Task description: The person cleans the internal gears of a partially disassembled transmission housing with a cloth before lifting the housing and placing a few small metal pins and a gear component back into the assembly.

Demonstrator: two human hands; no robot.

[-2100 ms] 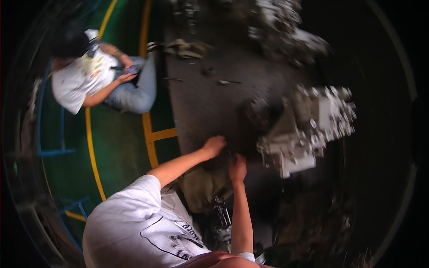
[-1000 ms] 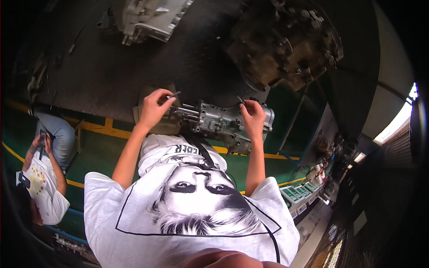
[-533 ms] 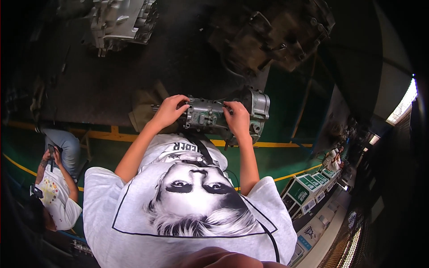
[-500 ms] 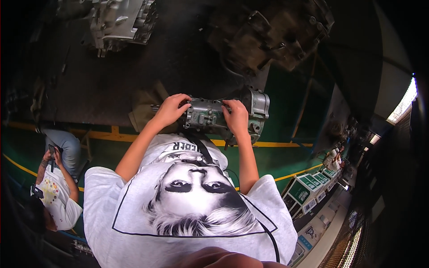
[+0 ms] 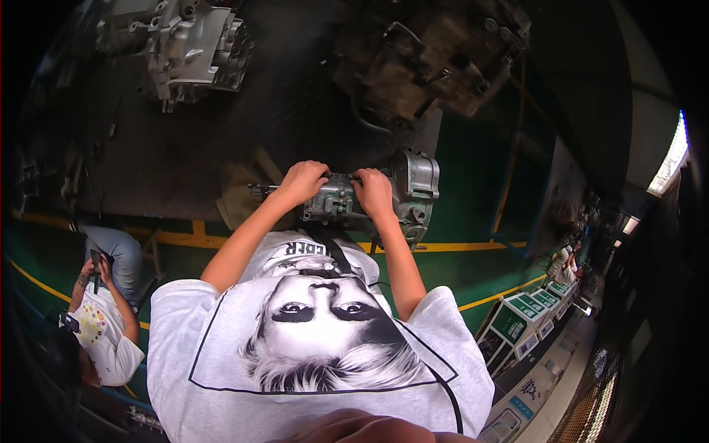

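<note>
At the far left, another person (image 5: 100, 325) in a white shirt and grey trousers sits low on the green floor (image 5: 44, 244), which is crossed by yellow lines, and holds a small dark object in raised hands. Above, on the dark desk (image 5: 295, 118), a pale grey engine casing (image 5: 196, 48) stands near the upper left.

The wearer's left hand (image 5: 303, 182) is curled closed around the left end of a grey metal engine part (image 5: 369, 199), fingers wrapped over its top edge. That part sits at the near edge of the desk, just in front of the wearer's chest, with a tan cloth (image 5: 244, 192) lying beside it to the left. The right hand (image 5: 373, 192) is likewise closed on the part, gripping its middle, just left of the rounded housing at the part's right end.

Farther back and to the right, a darker, grimier engine block (image 5: 436, 55) rests on the desk, well apart from the held part. At the far right, green and white boxes (image 5: 528, 314) line an aisle where distant people stand.
</note>
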